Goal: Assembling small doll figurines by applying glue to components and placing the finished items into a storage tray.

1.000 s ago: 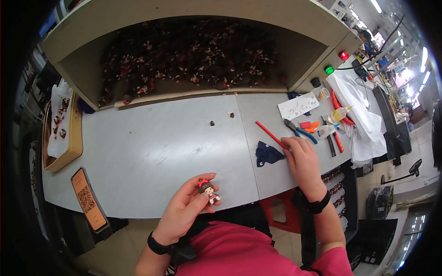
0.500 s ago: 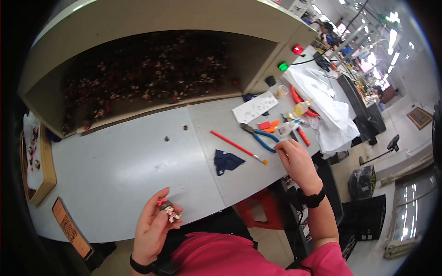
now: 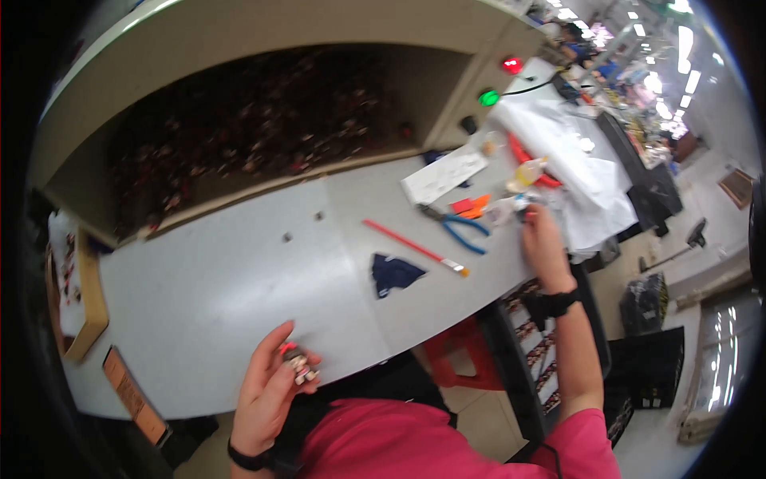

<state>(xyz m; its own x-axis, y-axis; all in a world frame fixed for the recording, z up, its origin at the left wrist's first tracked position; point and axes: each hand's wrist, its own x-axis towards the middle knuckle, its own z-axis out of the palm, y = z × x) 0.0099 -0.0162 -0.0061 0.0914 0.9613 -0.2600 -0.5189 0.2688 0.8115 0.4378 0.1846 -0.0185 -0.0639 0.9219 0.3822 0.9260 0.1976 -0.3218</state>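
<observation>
Near the table's front edge, my left hand (image 3: 267,399) is closed on a small doll figurine (image 3: 302,368) with dark hair and a red bow, pinched between thumb and fingers. My right hand (image 3: 546,249) reaches out at the right end of the table, among small bottles and tools. Its fingers are curled together by a clear white bottle (image 3: 501,211), with a bit of red at the fingertips; blur hides what they hold. Left of it lie blue-handled pliers (image 3: 456,227), a red brush (image 3: 415,248) and a dark blue cloth (image 3: 394,275).
A beige cabinet (image 3: 319,24) at the back holds many small figurines. Two small dark pieces (image 3: 319,216) rest mid-table. A white card (image 3: 444,177), yellow bottle (image 3: 529,171) and white cloth (image 3: 578,172) lie right. A phone (image 3: 134,391) and a tray (image 3: 89,327) are left; a red stool (image 3: 459,355) stands below.
My right hand has moved right and farther away, past the pliers to the bottles and tools. The red handle seen there before is now out of sight. My left hand still holds the figurine.
</observation>
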